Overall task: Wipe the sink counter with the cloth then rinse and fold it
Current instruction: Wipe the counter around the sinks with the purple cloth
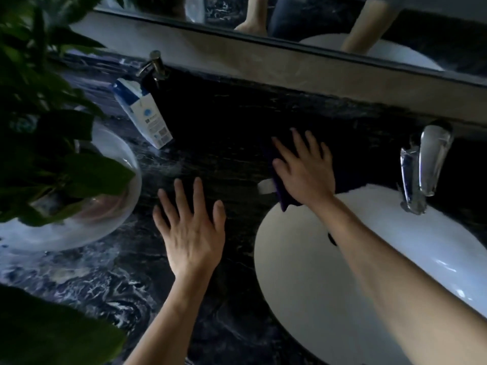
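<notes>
A dark purple cloth (283,191) lies on the black marbled counter (224,122) at the far-left rim of the white sink (303,272). My right hand (305,167) presses flat on the cloth with fingers spread, so most of the cloth is hidden under the palm and lost in the dark stone. My left hand (192,227) rests flat on the bare counter to the left of the sink, fingers apart, holding nothing. A chrome faucet (424,164) stands at the back of the sink on the right.
A glass bowl with a leafy plant (79,196) sits at the left. A white and blue carton (143,114) leans near a chrome soap pump (155,63) at the back. A mirror (290,19) runs along the wall. A small white object (266,186) lies beside the cloth.
</notes>
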The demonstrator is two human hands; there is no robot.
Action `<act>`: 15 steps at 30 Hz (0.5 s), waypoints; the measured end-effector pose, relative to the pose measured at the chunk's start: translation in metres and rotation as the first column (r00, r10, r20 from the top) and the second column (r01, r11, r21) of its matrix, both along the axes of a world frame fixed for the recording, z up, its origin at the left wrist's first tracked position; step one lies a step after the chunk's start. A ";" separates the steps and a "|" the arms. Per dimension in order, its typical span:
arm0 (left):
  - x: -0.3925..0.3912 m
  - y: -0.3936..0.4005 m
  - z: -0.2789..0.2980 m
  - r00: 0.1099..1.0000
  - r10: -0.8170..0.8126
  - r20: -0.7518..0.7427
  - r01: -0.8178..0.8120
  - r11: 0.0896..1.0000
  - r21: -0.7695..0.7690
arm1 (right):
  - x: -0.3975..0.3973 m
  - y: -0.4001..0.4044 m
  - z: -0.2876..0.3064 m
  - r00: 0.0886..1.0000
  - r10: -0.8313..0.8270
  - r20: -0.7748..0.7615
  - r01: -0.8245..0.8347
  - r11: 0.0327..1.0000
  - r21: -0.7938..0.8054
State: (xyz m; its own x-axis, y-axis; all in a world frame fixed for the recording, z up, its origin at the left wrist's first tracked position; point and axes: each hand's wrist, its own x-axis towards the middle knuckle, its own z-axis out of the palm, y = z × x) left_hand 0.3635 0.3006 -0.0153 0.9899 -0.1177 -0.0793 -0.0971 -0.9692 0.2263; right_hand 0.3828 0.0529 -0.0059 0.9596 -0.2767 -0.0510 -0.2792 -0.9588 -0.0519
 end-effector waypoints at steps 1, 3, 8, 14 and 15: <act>0.000 0.000 0.000 1.000 0.000 -0.001 0.000 1.000 -0.003 | 0.007 0.022 -0.001 0.995 0.099 0.015 -0.099 0.995 0.002; 0.000 0.000 -0.001 1.000 -0.002 0.008 0.002 1.000 -0.006 | 0.017 0.063 -0.006 0.947 0.317 0.053 -0.317 0.948 0.006; 0.000 0.003 -0.003 0.998 0.040 0.043 -0.039 0.999 -0.020 | 0.028 0.085 -0.011 0.791 0.611 0.006 -0.611 0.791 0.034; 0.000 0.004 -0.005 0.999 0.036 0.018 -0.036 0.999 -0.007 | 0.012 -0.048 -0.004 0.994 0.098 -0.050 -0.096 0.995 0.037; 0.000 0.003 -0.004 0.999 0.035 0.011 -0.035 0.999 -0.004 | -0.004 -0.068 -0.003 0.999 0.006 -0.052 -0.004 0.999 0.039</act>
State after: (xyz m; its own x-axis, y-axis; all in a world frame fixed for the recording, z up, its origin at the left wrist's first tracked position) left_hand 0.3635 0.3036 -0.0198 0.9942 -0.0833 -0.0681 -0.0656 -0.9711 0.2294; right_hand 0.3792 -0.0152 -0.0084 0.9568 -0.2684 -0.1115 -0.2774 -0.9578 -0.0748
